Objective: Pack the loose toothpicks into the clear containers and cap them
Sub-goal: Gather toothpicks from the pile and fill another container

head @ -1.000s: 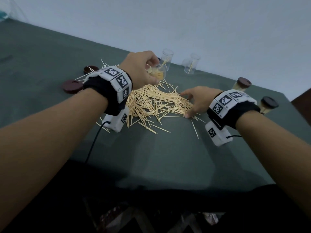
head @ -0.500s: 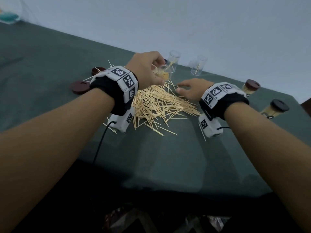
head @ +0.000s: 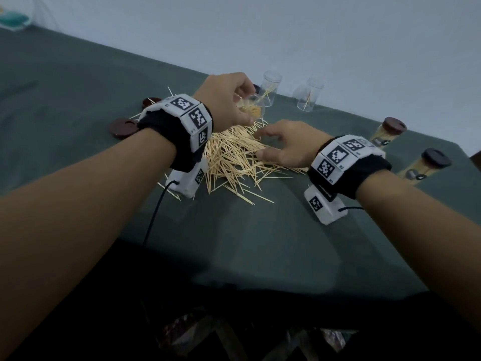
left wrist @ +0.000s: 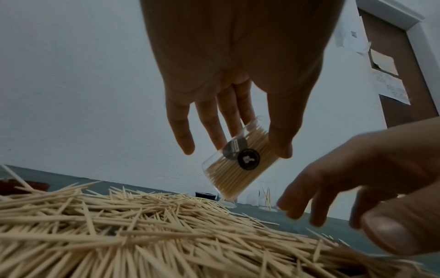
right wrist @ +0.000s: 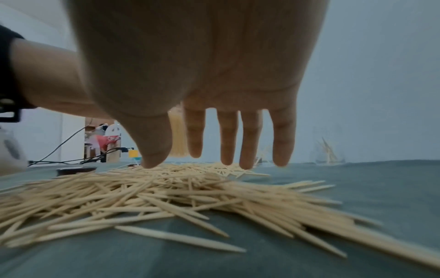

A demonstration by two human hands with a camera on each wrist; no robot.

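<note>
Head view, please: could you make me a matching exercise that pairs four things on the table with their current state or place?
Things:
1. left hand
2. right hand
3. loose toothpicks
4. two capped containers

States:
A. filled, at the table's right end
B. heaped on the green cloth
C. holds a tilted, nearly full container
D. open, fingers spread over the heap

Pairs: 1-C, 2-D, 3-B, 4-A

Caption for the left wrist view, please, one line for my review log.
Left hand holds a tilted, toothpick-filled clear container above the loose toothpick pile while the right hand reaches in.
</note>
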